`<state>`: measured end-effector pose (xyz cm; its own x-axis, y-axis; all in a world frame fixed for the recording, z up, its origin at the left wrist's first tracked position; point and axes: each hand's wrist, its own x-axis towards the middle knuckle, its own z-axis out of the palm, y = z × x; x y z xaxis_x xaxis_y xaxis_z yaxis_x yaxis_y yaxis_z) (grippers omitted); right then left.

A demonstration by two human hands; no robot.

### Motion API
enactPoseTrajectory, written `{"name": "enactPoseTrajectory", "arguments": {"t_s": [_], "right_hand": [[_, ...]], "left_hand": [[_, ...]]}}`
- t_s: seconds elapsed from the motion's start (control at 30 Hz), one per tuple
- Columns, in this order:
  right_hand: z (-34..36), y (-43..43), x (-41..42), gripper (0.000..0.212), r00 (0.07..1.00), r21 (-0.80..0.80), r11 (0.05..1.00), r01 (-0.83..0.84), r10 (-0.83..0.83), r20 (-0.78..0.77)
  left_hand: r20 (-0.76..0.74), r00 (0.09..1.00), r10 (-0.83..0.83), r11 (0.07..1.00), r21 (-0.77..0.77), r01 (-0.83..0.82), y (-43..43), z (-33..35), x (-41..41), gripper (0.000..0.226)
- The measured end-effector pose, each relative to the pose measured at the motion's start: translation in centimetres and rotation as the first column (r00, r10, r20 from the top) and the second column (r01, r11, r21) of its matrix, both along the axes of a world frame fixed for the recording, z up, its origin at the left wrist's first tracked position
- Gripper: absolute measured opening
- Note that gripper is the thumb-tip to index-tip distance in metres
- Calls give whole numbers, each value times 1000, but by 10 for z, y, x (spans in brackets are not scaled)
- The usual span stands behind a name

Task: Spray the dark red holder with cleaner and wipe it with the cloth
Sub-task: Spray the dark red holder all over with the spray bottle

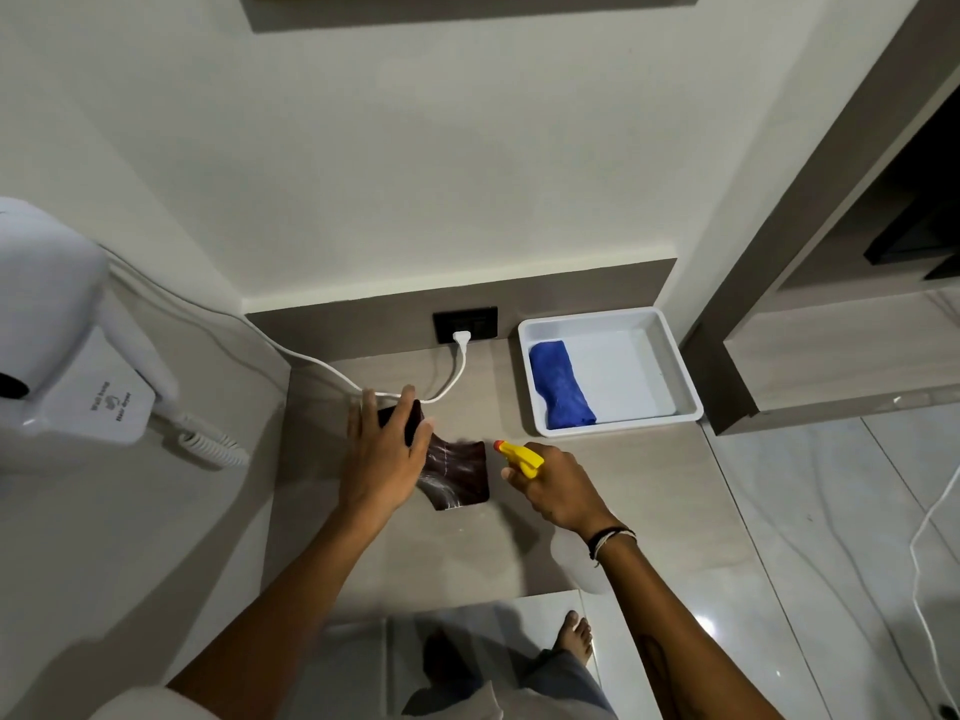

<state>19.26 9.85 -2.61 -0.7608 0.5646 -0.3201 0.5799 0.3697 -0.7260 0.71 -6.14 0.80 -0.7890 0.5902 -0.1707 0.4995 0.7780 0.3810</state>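
Head view, white tray (680,379), blue cloth (561,389) inside

Pale wall (441,148), grey-brown counter (649,491), glossy marble floor (831,537).

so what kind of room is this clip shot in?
Probably a hotel room vanity or dressing nook. A wall-hung hair dryer with a coiled cord is plugged into a socket above a built-in counter, and a white tray holds a rolled blue cloth. Glossy tile floor.

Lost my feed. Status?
Left hand holds the holder. Right hand aims the spray bottle at it. Cloth waits in tray.
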Motion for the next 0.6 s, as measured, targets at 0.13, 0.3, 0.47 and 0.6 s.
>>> {"name": "enactPoseTrajectory", "arguments": {"t_s": [0.13, 0.3, 0.47, 0.6], "right_hand": [[2, -1, -5, 18, 998, -16, 998, -68, 67, -20], [7, -6, -13, 14, 985, -44, 987, -158, 154, -82], [13, -16, -26, 31, 973, -30, 979, -203, 199, -116], [16, -18, -29, 38, 967, -7, 969, -248, 247, -60]], "left_hand": [[83, 985, -153, 988, 12, 152, -9, 1, 2, 95], [74, 948, -308, 923, -217, 317, -19, 4, -14, 153], [-45, 946, -321, 943, -107, 315, -19, 6, -23, 116], [-29, 947, -321, 947, -26, 320, -22, 4, -26, 111]]}}
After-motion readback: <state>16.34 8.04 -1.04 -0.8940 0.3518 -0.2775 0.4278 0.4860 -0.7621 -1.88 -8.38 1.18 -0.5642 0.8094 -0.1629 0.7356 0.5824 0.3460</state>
